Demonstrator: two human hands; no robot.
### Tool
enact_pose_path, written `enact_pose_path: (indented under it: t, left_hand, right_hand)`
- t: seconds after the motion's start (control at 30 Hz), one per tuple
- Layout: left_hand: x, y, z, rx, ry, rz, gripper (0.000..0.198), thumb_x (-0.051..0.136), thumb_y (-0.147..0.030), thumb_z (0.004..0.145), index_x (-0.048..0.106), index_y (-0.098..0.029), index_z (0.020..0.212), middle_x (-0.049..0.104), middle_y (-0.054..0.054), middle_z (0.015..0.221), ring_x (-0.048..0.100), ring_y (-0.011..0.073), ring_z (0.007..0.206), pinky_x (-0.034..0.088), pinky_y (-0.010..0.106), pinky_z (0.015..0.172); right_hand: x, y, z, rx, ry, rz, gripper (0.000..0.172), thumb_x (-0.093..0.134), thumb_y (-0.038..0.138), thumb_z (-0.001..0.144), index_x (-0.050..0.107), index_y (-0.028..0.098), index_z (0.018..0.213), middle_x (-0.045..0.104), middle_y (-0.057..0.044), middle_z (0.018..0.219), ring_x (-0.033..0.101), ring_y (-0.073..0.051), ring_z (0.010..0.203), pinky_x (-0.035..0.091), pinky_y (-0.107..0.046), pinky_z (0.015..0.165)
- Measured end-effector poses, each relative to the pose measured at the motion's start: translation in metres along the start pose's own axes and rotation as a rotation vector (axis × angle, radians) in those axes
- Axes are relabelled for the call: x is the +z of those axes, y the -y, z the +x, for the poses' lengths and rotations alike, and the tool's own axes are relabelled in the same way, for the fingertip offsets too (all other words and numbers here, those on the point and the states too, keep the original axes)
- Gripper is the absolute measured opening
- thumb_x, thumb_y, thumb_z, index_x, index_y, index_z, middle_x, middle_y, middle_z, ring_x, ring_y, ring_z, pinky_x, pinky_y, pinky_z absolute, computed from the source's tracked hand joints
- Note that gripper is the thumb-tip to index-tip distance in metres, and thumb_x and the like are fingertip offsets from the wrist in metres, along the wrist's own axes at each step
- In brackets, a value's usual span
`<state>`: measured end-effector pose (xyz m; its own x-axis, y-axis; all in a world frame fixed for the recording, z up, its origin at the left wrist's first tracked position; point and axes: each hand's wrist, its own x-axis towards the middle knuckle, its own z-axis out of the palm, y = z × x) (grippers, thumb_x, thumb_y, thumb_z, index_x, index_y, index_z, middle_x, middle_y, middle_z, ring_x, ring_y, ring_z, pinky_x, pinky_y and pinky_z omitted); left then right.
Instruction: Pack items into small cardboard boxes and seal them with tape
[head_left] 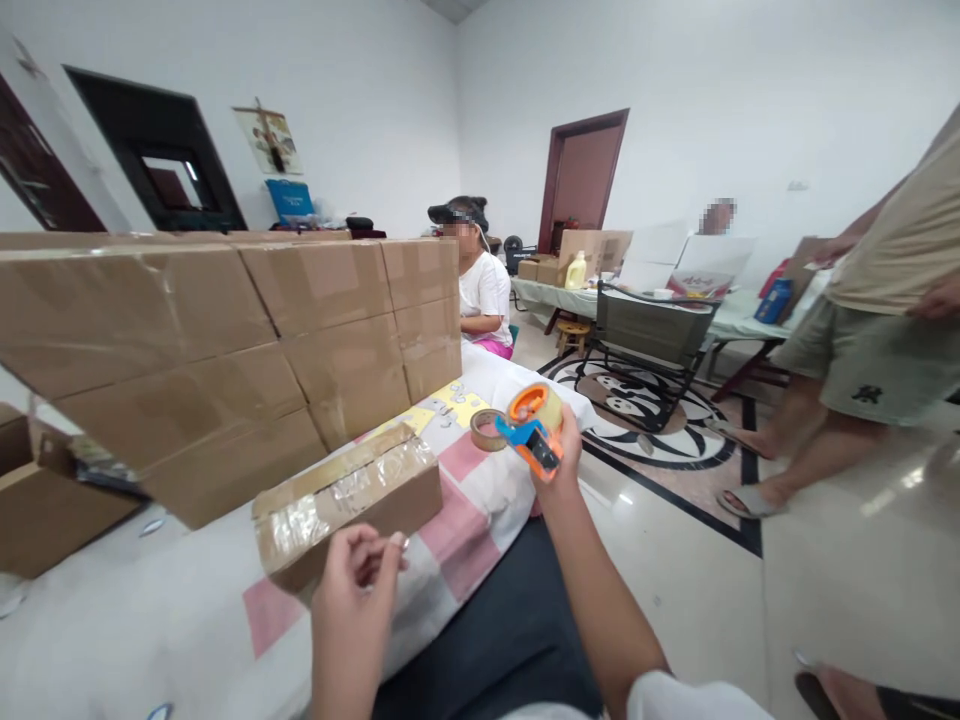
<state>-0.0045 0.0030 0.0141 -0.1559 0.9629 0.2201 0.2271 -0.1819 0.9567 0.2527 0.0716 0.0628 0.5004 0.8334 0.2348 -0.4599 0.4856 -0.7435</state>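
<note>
A person's right hand (568,448) grips an orange-and-blue tape dispenser (534,440) over the edge of a cloth-covered table (202,610), near a loose roll of tape (491,443). The left hand (361,575) curls beside a long, taped carton (352,492); whether it pinches anything cannot be told. Stacked boxes (341,375) stand behind the carton.

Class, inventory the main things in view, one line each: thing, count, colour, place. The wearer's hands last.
small carton: 1, brown, lower centre
tape dispenser: 1, orange and blue, centre
tape roll: 1, tan, left of dispenser
stacked cartons: at least six, brown, left
tablecloth: 1, mainly white and pink, under cartons
chair: 1, dark, right
wall hanging: 1, multicoloured, left wall
people: at least three, mixed clothing, background and right
right hand: 1, bare, holding dispenser
left hand: 1, bare, before small carton
</note>
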Motion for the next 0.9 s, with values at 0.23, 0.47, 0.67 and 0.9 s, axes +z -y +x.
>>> enact_pose_path:
  t: [0.23, 0.47, 0.67, 0.9]
  left_hand:
    - [-0.012, -0.010, -0.001, 0.020, -0.019, -0.032, 0.053, 0.068, -0.050, 0.086, 0.059, -0.021, 0.129, 0.079, 0.011, 0.102, 0.073, 0.0259, 0.100, 0.057, 0.029, 0.070]
    - [-0.019, -0.008, 0.007, 0.024, -0.096, -0.004, 0.030, 0.069, -0.050, 0.085, 0.075, -0.023, 0.096, 0.079, 0.007, 0.101, 0.073, 0.0247, 0.101, 0.058, 0.034, 0.087]
    - [-0.016, -0.006, 0.011, -0.042, -0.091, -0.103, 0.025, 0.070, -0.044, 0.087, 0.073, -0.021, 0.096, 0.080, 0.005, 0.094, 0.072, 0.0173, 0.076, 0.059, 0.029, 0.074]
    - [-0.009, -0.022, 0.009, -0.016, -0.162, -0.167, 0.019, 0.068, -0.037, 0.090, 0.069, -0.020, 0.099, 0.079, 0.004, 0.088, 0.065, 0.0123, 0.062, 0.055, 0.026, 0.066]
  right_hand:
    - [0.051, -0.054, 0.094, -0.042, 0.203, -0.426, 0.038, 0.061, 0.057, 0.088, 0.060, 0.021, 0.100, 0.074, -0.003, 0.093, 0.071, -0.018, 0.085, 0.058, -0.030, 0.079]
    - [0.088, -0.130, 0.145, 0.322, 0.326, -0.747, 0.018, 0.070, 0.030, 0.091, 0.066, 0.013, 0.094, 0.071, -0.004, 0.088, 0.067, -0.015, 0.078, 0.058, -0.029, 0.074]
    - [0.078, -0.143, 0.137, 0.331, 0.227, -0.911, 0.018, 0.065, 0.024, 0.093, 0.064, 0.013, 0.108, 0.068, -0.007, 0.106, 0.065, -0.018, 0.093, 0.056, -0.035, 0.083]
    - [0.067, -0.054, 0.045, -0.138, 0.620, -0.773, 0.010, 0.062, 0.027, 0.089, 0.069, 0.021, 0.091, 0.069, -0.003, 0.098, 0.063, -0.019, 0.096, 0.049, -0.034, 0.092]
